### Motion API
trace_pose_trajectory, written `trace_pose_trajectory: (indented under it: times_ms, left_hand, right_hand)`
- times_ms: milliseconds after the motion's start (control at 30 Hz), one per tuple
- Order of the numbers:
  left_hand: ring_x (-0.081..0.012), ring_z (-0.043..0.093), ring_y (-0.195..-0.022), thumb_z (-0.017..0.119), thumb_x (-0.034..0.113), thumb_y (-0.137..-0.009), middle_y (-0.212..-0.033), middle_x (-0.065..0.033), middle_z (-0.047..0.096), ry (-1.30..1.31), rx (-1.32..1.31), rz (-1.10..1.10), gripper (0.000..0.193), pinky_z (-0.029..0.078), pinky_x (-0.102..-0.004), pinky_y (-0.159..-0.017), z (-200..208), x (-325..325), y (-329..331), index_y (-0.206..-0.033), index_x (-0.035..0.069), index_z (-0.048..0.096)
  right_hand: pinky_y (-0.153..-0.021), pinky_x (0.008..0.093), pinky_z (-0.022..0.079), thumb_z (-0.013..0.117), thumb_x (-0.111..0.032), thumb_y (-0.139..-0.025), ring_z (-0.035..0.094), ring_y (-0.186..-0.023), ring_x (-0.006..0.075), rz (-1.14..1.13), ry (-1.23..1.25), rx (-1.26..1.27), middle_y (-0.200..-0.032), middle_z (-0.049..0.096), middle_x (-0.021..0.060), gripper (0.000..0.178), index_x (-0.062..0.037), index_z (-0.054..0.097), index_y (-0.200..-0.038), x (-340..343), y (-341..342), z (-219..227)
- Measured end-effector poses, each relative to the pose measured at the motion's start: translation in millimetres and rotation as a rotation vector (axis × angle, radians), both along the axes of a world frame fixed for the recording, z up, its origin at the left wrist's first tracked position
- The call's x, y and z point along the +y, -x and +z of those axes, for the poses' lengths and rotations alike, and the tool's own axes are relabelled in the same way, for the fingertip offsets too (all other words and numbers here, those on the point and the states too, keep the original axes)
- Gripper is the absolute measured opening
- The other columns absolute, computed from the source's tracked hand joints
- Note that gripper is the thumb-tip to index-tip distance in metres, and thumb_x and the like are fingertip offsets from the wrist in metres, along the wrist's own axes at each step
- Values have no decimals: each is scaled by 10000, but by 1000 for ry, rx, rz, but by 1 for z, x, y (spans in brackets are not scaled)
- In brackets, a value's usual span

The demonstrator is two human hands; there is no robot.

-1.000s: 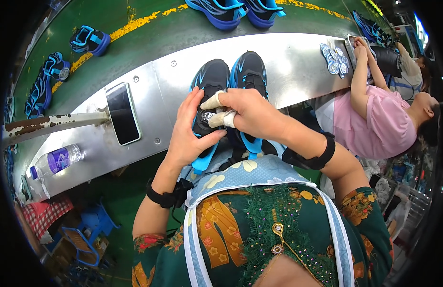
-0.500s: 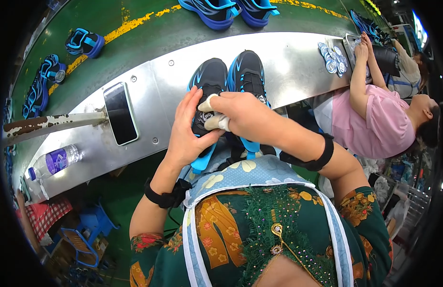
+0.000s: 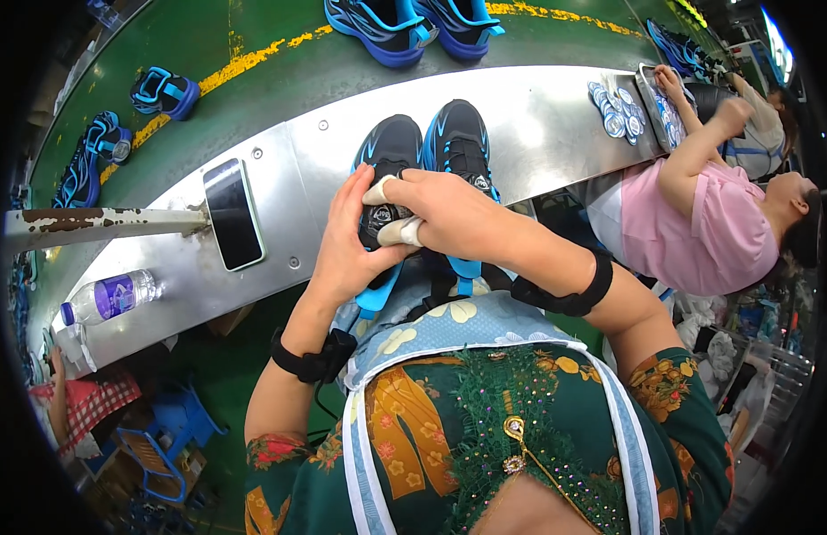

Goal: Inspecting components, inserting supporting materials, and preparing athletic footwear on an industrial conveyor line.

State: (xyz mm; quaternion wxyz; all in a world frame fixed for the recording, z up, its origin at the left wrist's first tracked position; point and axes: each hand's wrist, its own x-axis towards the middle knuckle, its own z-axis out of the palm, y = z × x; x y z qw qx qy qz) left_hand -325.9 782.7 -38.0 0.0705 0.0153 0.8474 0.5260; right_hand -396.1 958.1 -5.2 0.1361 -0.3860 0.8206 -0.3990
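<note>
A pair of black and blue sneakers stands side by side on the steel bench, toes pointing away from me. My left hand [image 3: 342,241] is wrapped round the left side of the left sneaker [image 3: 391,143]. From the other side my right hand [image 3: 449,209] reaches over this shoe, white covers on two of its fingers. Those covered fingertips sit either side of a round dial [image 3: 384,214] on the shoe's tongue. A similar dial shows on the right sneaker [image 3: 460,143], which is partly hidden under my right hand. Blue pull loops stick out at both heels.
A phone [image 3: 233,214] and a water bottle [image 3: 110,297] lie left on the steel bench [image 3: 315,178], near a worn metal bar [image 3: 110,226]. More sneakers [image 3: 378,31] stand on the green surface beyond. Round discs [image 3: 620,111] lie right, near a co-worker in pink [image 3: 699,214].
Both my hands keep their hold on the left sneaker, with only slight finger movement. The co-worker in pink has raised one hand away from the tray. My view has shifted slightly.
</note>
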Motion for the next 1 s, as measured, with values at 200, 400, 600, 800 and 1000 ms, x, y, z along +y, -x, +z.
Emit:
trace_pose_trajectory:
  times_ms: [200, 400, 600, 800, 1000]
  left_hand:
    - [-353, 383, -1342, 825, 180, -633, -1436, -207, 398, -4, -33, 13, 950, 310, -406, -1114, -3, -3, 4, -1432, 4, 341]
    - [-181, 607, -991, 662, 77, -852, -1106, -133, 644, 186, -2, 219, 527, 481, -309, -871, 55, 6, -22, -1340, 8, 473]
    - [-242, 674, -743, 603, 66, -878, -864, -178, 685, 209, -67, 94, 629, 525, -323, -715, 58, 29, -32, -1447, 31, 339]
    - [-393, 620, -739, 723, 157, -752, -759, -219, 601, 808, -94, -156, 889, 500, -465, -663, 46, 37, 17, -1504, 86, 254]
    - [-413, 639, -798, 578, -22, -690, -806, -223, 640, 669, -99, -83, 707, 502, -495, -722, 38, -6, 56, -1321, 297, 546]
  right_hand:
    - [-686, 423, 495, 699, -210, -812, 623, -783, 356, -165, -58, 24, -816, 619, 151, 280, -66, 613, -1036, -9, -13, -3]
    - [-722, 319, 504, 665, -239, -893, 648, -836, 214, -254, 291, -170, -894, 660, 110, 217, -37, 674, -974, 58, 29, 12]
    - [-554, 290, 514, 546, -230, -979, 614, -658, 129, -575, 211, -793, -903, 642, 71, 417, -36, 468, -1339, 109, 12, -80]
    - [-635, 294, 553, 547, -230, -975, 661, -755, 178, -283, 60, -981, -928, 649, 179, 614, 30, 270, -1458, 59, -35, -18]
    - [-646, 253, 518, 553, -110, -960, 616, -709, 93, -484, 254, -764, -949, 644, 54, 282, -58, 613, -1231, 96, -5, -59]
